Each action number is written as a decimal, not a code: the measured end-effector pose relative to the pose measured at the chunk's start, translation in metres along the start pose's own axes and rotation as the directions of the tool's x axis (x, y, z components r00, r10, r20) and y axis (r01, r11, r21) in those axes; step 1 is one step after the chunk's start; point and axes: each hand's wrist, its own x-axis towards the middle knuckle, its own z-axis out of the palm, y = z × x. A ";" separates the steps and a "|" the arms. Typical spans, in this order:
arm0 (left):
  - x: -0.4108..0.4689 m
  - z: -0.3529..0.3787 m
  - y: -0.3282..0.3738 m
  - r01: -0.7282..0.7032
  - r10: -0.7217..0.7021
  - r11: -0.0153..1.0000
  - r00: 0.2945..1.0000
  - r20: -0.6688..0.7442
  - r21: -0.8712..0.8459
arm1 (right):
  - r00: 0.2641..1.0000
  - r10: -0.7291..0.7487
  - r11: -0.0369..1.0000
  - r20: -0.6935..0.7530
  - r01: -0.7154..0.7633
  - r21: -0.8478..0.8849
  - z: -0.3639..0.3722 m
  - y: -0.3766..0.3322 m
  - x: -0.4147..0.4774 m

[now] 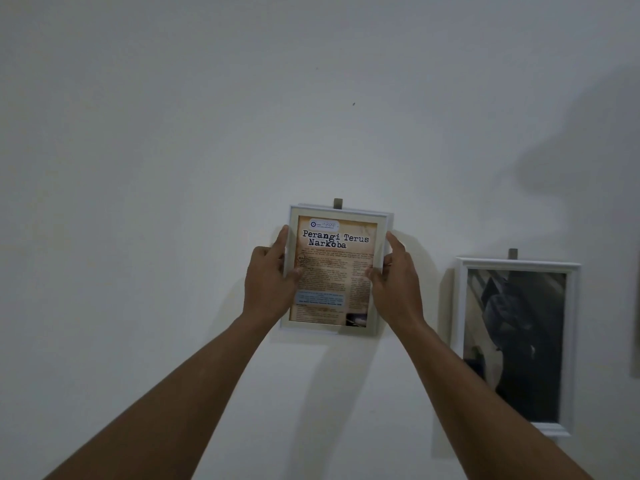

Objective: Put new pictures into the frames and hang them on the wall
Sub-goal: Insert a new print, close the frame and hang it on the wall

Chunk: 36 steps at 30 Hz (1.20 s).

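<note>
hands first: the left hand [268, 278] grips the left edge of a small white-rimmed picture frame [334, 271], thumb laid over the front glass and the fingers wrapped round behind the rim. the right hand [393, 277] clasps the right edge of the same frame in the same way, thumb on the glass and index finger raised along the side. both bare forearms reach up from the lower corners of the view.

the small frame is held upright against a plain white wall [173, 168], very slightly tilted. it holds a tan, aged-paper style poster [334, 258] headed "perangi terus narkoba" in dark type, with columns of fine print too small to read, a pale blue box low on the sheet and a round logo at the top. a small grey metal hanger tab [338, 203] sticks up just above the middle of the frame's top edge; whether it sits on a nail cannot be told.

to the right of the small frame and lower down, a larger white moulded frame [573, 341] hangs flat on the wall with a dark, greyish photograph [519, 341] inside, its subject unclear. a similar grey tab [512, 253] shows above its top edge. well above the small frame, a tiny dark mark [353, 104] sits on the wall. a broad soft shadow [588, 150] falls across the wall up and to the right of the small frame.
</note>
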 end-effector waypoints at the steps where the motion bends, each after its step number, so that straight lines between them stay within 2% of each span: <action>1: 0.000 -0.002 0.002 0.003 -0.003 1.000 1.000 -0.004 -0.017 | 1.000 0.005 1.000 0.000 -0.005 0.006 0.000 0.000 0.000; 10: -0.007 -0.003 0.010 0.019 -0.021 0.996 1.000 -0.021 -0.090 | 1.000 0.008 1.000 0.028 -0.008 0.001 -0.006 0.006 0.005; 36: -0.009 -0.005 0.009 -0.016 0.015 0.992 1.000 -0.015 -0.128 | 0.999 -0.023 1.000 0.043 0.023 0.017 -0.008 0.008 0.004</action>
